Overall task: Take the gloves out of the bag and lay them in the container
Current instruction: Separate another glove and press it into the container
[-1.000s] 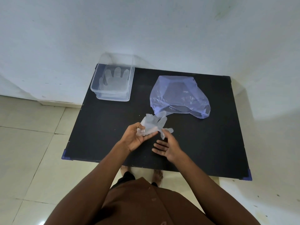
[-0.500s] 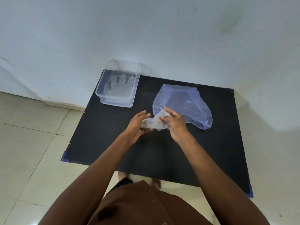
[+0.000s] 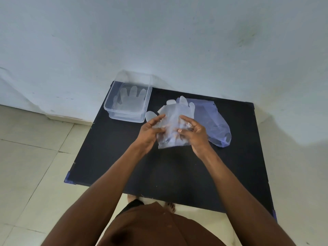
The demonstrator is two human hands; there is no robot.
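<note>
1. The flat black rectangular table [image 3: 177, 166] fills the middle of my view, pushed against a pale wall [image 3: 159, 41], with cream floor tiles [image 3: 32, 157] to the left.
2. On its far right lies the crumpled, translucent pale-blue plastic bag [image 3: 213, 121], slack on the surface.
3. At the far left corner sits the clear rectangular plastic container [image 3: 124, 115]; one thin see-through glove [image 3: 130, 98] lies flat inside it, fingers pointing at the wall.
4. Between bag and container, above the table, I'm holding up a second clear disposable glove [image 3: 174, 110], opened out flat.
5. My left hand [image 3: 150, 132] grips its left edge, thumb in front; my right hand [image 3: 193, 131] pinches the right edge the same way.
</note>
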